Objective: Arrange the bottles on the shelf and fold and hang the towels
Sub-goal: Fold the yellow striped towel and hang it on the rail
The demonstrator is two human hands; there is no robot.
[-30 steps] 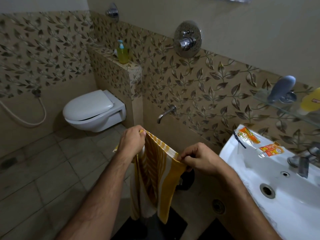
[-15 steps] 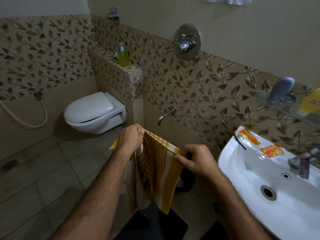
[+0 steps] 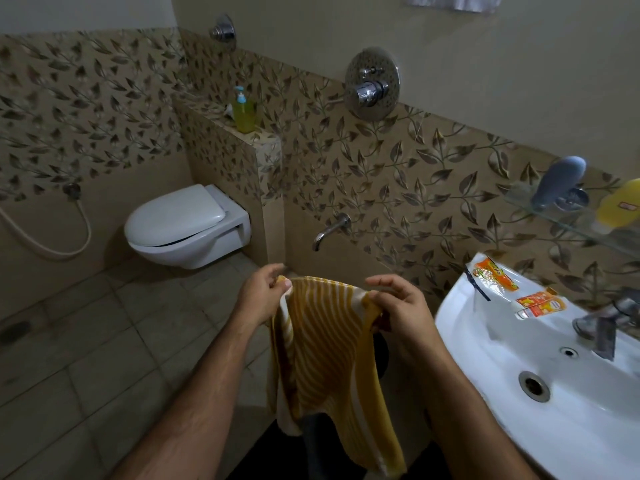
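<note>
A yellow and white striped towel [image 3: 325, 355] hangs in front of me, folded over. My left hand [image 3: 263, 299] pinches its top left corner. At the top right corner, my right hand [image 3: 398, 306] holds the edge between thumb and lower fingers, the index finger stretched out above it. On the glass shelf [image 3: 568, 223] at the right lie a blue-grey bottle [image 3: 559, 181] and a yellow bottle [image 3: 620, 202]. A green pump bottle [image 3: 243, 112] stands on the tiled ledge [image 3: 263, 140]. A white towel [image 3: 453, 1] shows at the top edge.
A white basin [image 3: 519, 410] sits at the right with sachets [image 3: 495, 275] on its rim and a tap [image 3: 602, 320]. A wall-hung toilet [image 3: 187, 226] is at the left. A low spout [image 3: 329, 230] and mixer valve [image 3: 372, 84] project from the tiled wall.
The towel's top edge has turned to face me and its striped face is spread wider. My right hand's fingers have loosened, with the index finger now extended.
</note>
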